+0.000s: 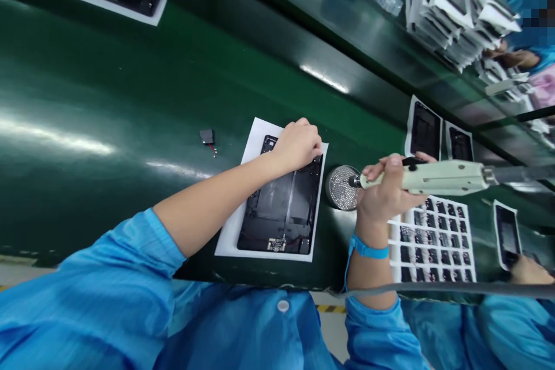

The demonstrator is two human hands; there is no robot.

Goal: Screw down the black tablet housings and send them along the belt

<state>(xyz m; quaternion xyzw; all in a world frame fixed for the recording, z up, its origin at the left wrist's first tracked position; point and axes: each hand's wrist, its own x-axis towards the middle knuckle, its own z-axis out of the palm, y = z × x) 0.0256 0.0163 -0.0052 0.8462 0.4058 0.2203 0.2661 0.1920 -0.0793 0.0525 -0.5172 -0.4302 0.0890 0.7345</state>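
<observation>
My right hand [381, 196] is wrapped round a pale green electric screwdriver [446, 177], held level. Its bit end is over a round metal dish [333, 199] with a perforated top. My left hand [299, 143] is closed, fingers curled down at the upper edge of an opened black tablet housing [277, 208]; whatever they pinch is hidden. Under the housing lies a white sheet [232, 237]. A small circuit board [276, 244] shows at the housing's near end. A blue strap [368, 250] circles my right wrist.
Left of the sheet lies a small black part with red wires [207, 137]. A white tray [470, 243] of small black parts stands at right. More housings [427, 127] lie beyond. A grey cable [433, 287] crosses the front edge. A co-worker's hand [531, 272] is at far right.
</observation>
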